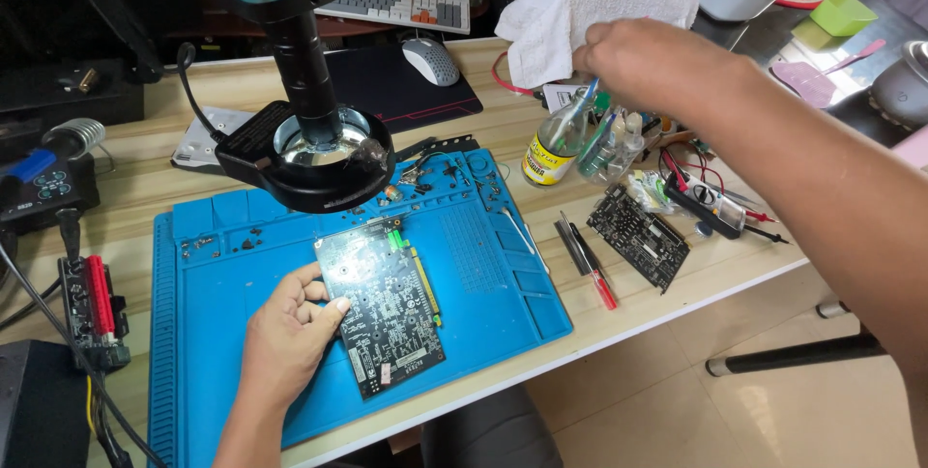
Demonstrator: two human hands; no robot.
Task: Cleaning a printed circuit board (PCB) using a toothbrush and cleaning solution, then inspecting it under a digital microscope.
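My left hand [288, 333] rests nearest me on the blue work mat [503, 284], fingers and thumb pinching the left edge of a dark circuit board [382, 306] that lies flat on the mat, slightly tilted, its gold edge connector along the side away from my palm. Just beyond that hand, the black ring light of a microscope [309, 154] hangs over the top of the mat, above the board's far corner. To the right of the mat, between my two hands, lie a red-handled screwdriver [590, 265] and a second, smaller black board [640, 236]. Farther out, my right hand [643, 60] is closed around a thin blue-handled tool [583, 105], its tip pointing down at a small clear bottle with a yellow label [549, 147]. Behind that hand sits a folded white towel [580, 14]; a mouse [430, 60] lies to its left.
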